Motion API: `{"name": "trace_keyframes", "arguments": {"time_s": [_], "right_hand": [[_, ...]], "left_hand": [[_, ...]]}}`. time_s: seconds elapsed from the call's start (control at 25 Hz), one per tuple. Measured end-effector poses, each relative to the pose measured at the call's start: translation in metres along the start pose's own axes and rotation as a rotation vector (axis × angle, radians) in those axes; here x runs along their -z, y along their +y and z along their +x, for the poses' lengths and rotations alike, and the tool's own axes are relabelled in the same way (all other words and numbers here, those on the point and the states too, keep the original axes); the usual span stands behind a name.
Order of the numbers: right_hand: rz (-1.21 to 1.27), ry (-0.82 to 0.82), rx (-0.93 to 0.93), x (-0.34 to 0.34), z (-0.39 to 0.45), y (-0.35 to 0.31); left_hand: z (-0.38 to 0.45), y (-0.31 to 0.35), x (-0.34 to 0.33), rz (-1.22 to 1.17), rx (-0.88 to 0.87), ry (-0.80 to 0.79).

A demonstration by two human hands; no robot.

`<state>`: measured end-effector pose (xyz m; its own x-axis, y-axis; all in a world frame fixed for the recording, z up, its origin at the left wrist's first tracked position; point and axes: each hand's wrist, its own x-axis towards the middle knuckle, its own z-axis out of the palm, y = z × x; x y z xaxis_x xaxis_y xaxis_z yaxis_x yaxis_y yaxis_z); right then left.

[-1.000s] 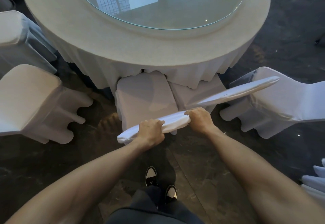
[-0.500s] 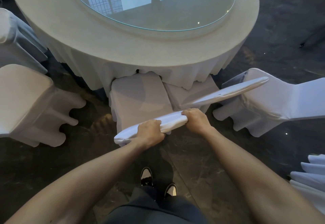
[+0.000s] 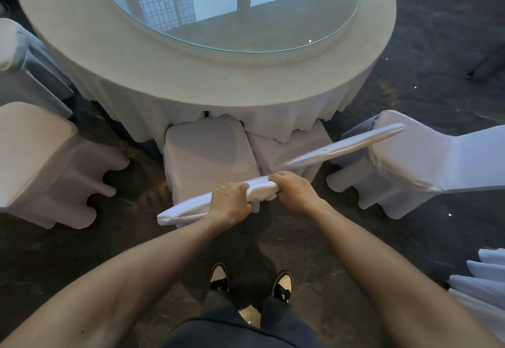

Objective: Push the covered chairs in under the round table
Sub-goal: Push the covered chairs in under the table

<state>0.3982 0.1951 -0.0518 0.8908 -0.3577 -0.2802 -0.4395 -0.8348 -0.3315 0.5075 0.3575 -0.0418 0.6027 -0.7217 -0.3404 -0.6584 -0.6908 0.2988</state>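
Chair backs meet right under both hands: L hand clamped over top edge of the left chair's back, R hand clamped where that back meets the next chair's back. Fingertips wrap under the cloth, can't see them. Both seats sit half under the round table; front edges hidden by tablecloth drape, legs hidden by covers. Glass top cut off at frame top. Outward: covered chair at left w/ another behind, partly cut off; one at right, standing clear of table. Bare dark floor around the shoes.
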Motion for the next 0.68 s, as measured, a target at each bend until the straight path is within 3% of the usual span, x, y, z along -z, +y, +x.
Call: {"name": "trace_keyframes", "arguments": {"time_s": [0.2,0.44,0.6,0.68], "right_hand": [[-0.009,-0.001,0.064,0.019,-0.003,0.030],[-0.057,0.052,0.021,0.077,-0.032,0.117],[-0.076,0.090,-0.030,0.124,-0.060,0.185],[-0.086,0.143,-0.083,0.151,-0.092,0.242]], "left_hand": [[0.021,0.040,-0.001,0.032,0.037,-0.044],[0.042,0.122,0.004,0.027,0.014,-0.007],[0.062,0.198,0.014,0.032,-0.047,-0.013],[0.077,0.272,0.014,0.074,-0.133,0.015]]}}
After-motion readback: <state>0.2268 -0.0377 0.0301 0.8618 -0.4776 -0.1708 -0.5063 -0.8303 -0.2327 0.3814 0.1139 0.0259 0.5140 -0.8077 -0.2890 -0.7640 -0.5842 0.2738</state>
